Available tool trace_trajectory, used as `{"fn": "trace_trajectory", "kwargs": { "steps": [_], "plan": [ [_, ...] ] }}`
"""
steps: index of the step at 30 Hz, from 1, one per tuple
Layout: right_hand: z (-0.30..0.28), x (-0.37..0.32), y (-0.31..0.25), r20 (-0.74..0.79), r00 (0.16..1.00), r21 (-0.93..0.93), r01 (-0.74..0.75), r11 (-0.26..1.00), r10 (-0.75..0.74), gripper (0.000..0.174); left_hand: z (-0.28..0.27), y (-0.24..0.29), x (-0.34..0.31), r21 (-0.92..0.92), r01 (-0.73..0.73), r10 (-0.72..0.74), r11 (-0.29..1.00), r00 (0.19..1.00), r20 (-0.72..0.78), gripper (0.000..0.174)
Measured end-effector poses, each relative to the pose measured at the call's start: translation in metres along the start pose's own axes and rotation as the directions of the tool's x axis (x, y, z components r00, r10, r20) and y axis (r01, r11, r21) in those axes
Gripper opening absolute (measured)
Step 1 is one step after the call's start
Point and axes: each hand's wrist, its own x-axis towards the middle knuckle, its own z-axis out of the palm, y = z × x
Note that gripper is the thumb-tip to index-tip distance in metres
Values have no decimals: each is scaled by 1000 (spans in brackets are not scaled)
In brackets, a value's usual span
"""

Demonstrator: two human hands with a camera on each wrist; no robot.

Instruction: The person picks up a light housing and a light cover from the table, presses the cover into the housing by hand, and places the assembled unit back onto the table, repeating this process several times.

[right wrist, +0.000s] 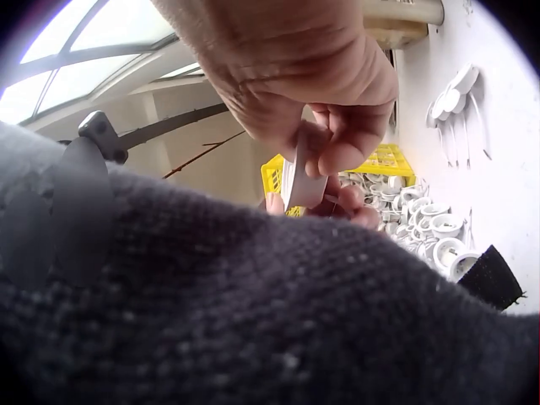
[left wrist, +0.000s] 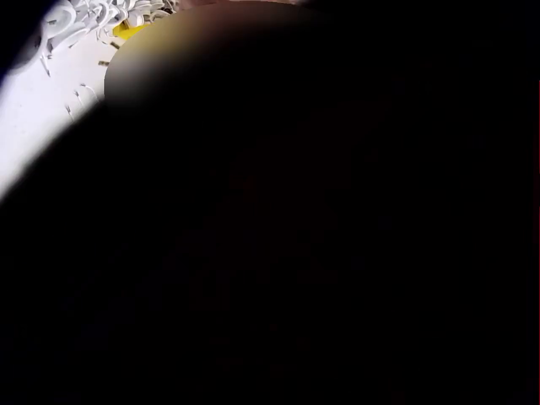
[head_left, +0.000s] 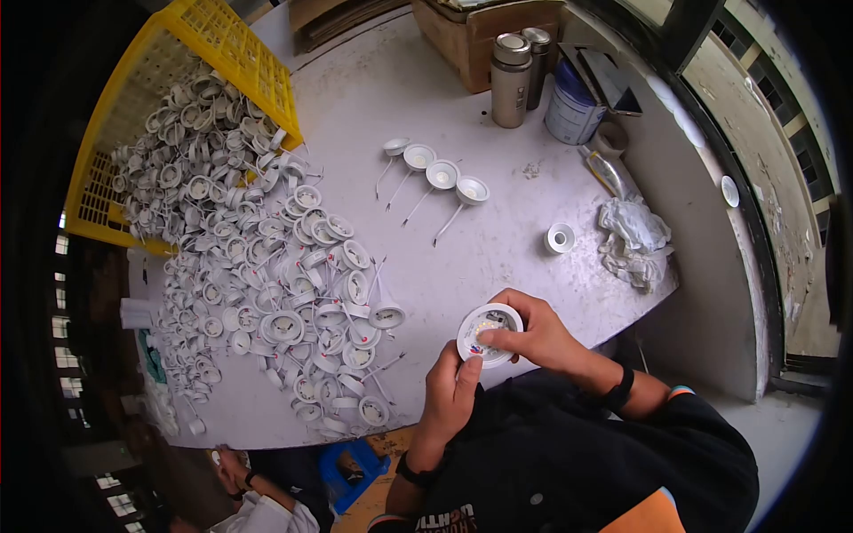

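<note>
Close to the front edge of the table, both hands hold a round white LED downlight (head_left: 473, 329), its open face with the LED board turned up. The left hand (head_left: 449, 395) grips the rim from the lower left, thumb on the edge by a small red spot. From the right, the right hand (head_left: 546, 336) curls its fingers round the far rim and presses its thumb on the inside. In the right wrist view the downlight (right wrist: 302, 173) appears edge-on beneath the right hand (right wrist: 295, 67). The left wrist view is mostly black and hides the left hand's fingers.
A large heap of white downlights (head_left: 284, 327) spills from a tipped yellow crate (head_left: 84, 191) on the left. Several wired lamps (head_left: 442, 176) stand in a row mid-table. A white cup-shaped part (head_left: 560, 237), crumpled plastic (head_left: 635, 226) and a flask (head_left: 511, 84) are at right.
</note>
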Motion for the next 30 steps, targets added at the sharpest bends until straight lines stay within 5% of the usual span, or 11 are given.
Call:
{"fn": "trace_trajectory", "kwargs": {
  "steps": [7, 12, 15, 16, 18, 19, 20, 22, 24, 30],
  "plan": [
    [-9, -1, 0, 37, 997, -101, -66, 993, 70, 30, 7, 2, 4, -25, 257, -254, 966, 964, 82, 28],
    [-11, 6, 6, -29, 999, -188, 18, 982, -24, 30, 11, -6, 14, -88, 196, -194, 977, 981, 27, 28],
    [-25, 9, 21, 30, 999, -102, -32, 994, 35, 35, 17, -14, 24, -238, 304, -291, 922, 953, 87, 24],
    [-34, 11, 25, 56, 998, 96, 11, 995, -17, 32, 14, -20, 24, -231, 378, -371, 896, 925, 76, 22],
    [-66, 18, 40, -219, 967, 46, 147, 988, -133, 28, 11, -18, 24, -308, 443, -472, 842, 881, -25, 21],
    [-86, 23, 50, -357, 864, -341, 233, 911, -355, 29, 7, -24, 23, -357, 441, -484, 823, 875, -35, 19],
    [-110, 28, 58, -373, 721, -683, 212, 699, -584, 31, 6, -27, 22, -352, 449, -485, 821, 875, -14, 19],
    [-144, 36, 66, -270, 688, -925, 9, 380, -673, 46, 5, -29, 24, -330, 464, -510, 822, 858, -63, 14],
    [-151, 35, 64, -292, 770, -948, -154, 279, -567, 58, 6, -28, 27, -317, 481, -521, 817, 852, -52, 13],
    [-162, 53, 80, -249, 810, -964, -151, 221, -531, 66, 8, -30, 31, -270, 501, -518, 822, 855, 8, 17]
  ]
}}
